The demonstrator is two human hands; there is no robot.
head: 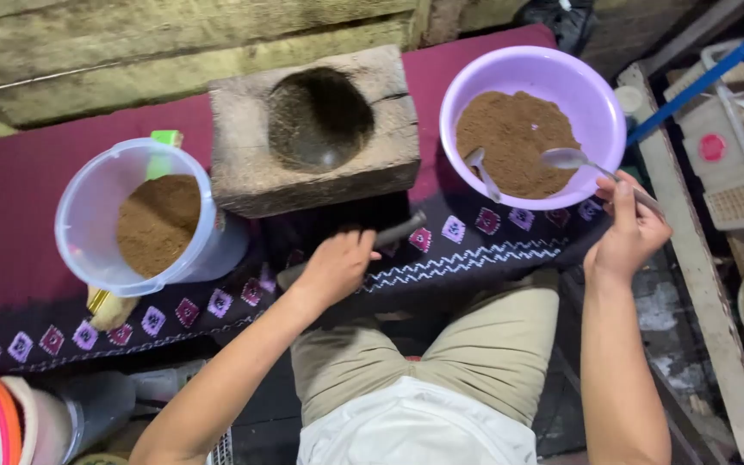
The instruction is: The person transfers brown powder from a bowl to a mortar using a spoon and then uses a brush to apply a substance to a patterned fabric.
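Observation:
My right hand (626, 228) holds a metal spoon (572, 159) by its handle, its bowl over the rim of a purple bowl (594, 95) of brown powder (514, 142). A second spoon (480, 168) lies in the powder. My left hand (337, 265) grips a dark metal rod (393, 234) lying on a maroon patterned cloth (36, 185). In front of it stands a wooden block mortar (316, 129) with an empty round hollow. A clear plastic tub (101, 202) with brown powder sits at the left.
Weathered wooden planks (131, 52) run along the far side. A blue pole (708, 73) and white plastic items (734, 146) crowd the right. A wooden beam (699, 267) runs down the right. Stacked plastic containers (10, 422) sit at lower left. My knees are below.

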